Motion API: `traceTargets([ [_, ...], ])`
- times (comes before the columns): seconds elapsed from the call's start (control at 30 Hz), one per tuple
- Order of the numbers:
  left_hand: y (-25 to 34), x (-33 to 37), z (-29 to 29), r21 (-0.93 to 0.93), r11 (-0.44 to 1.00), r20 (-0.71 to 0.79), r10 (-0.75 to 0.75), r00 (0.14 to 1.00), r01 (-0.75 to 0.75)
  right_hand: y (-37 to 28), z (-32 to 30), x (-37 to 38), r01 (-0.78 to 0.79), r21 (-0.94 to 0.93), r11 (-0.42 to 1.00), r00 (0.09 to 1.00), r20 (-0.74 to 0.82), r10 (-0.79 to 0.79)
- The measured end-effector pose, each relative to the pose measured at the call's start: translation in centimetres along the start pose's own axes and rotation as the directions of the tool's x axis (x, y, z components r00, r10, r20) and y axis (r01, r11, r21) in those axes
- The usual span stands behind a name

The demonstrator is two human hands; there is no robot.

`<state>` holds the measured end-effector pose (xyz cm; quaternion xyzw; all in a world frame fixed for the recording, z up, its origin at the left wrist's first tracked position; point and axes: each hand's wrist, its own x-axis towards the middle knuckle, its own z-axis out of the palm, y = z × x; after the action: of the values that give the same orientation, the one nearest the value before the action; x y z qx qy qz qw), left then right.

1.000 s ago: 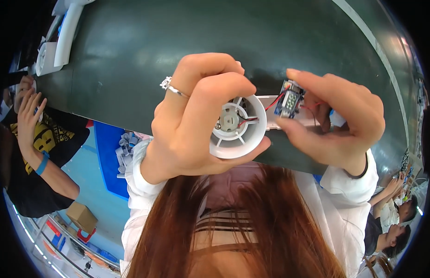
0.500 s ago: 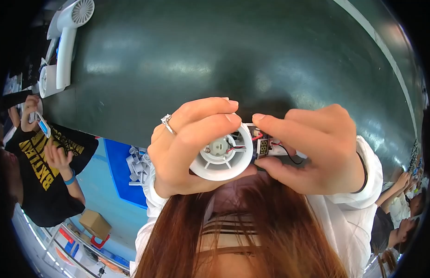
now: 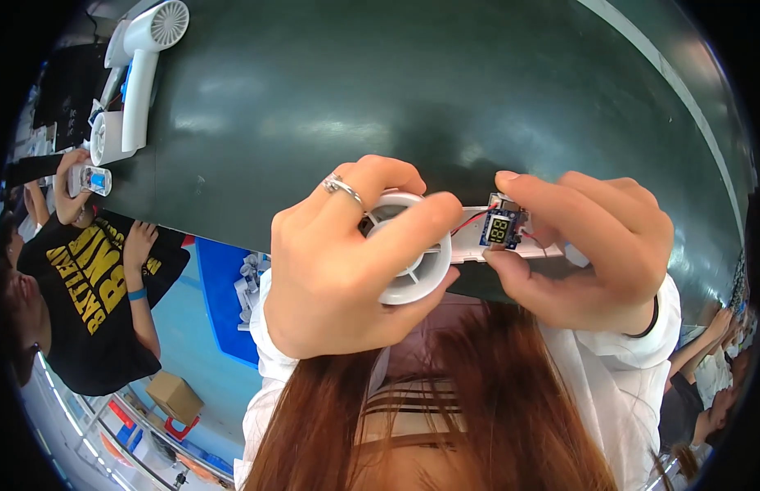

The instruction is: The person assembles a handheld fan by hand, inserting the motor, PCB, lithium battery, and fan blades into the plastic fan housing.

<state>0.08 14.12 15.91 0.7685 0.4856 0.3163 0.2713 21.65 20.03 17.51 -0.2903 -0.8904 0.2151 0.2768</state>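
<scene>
Fingers of my left hand wrap round the white round head of a handheld fan housing, whose ring and spokes show between them. From that head a pale handle shell runs to the right, its inside partly showing. Between the thumb and forefinger of my right hand is a small circuit board with a two-digit display, held at its edges over the handle. Thin red and black wires lead from the board toward the fan head. My right palm hides the handle's far end.
On the dark green table, white handheld fans lie at the far left. A co-worker in a black shirt holds a small part there. A blue bin with grey-white pieces stands at left. Other people sit at right.
My right hand has moved right with the circuit board, away from the fan head, and the display now faces up. More of the handle shell shows. My left fingers have shifted over the ring.
</scene>
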Motion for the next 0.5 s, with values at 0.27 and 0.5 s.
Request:
traceTargets([
  [0.27, 2.0, -1.4, 0.9, 0.140, 0.987, -0.298, -0.030, 0.954, 0.075, -1.6, -0.5, 0.3, -0.032, -0.001, 0.999, 0.999, -0.012, 0.032],
  [0.5, 0.7, -1.7, 2.1, 0.252, 0.953, -0.304, 0.245, 0.920, -0.170, -0.9, 0.6, -0.3, -0.087, 0.056, 0.995, 0.995, -0.040, 0.089],
])
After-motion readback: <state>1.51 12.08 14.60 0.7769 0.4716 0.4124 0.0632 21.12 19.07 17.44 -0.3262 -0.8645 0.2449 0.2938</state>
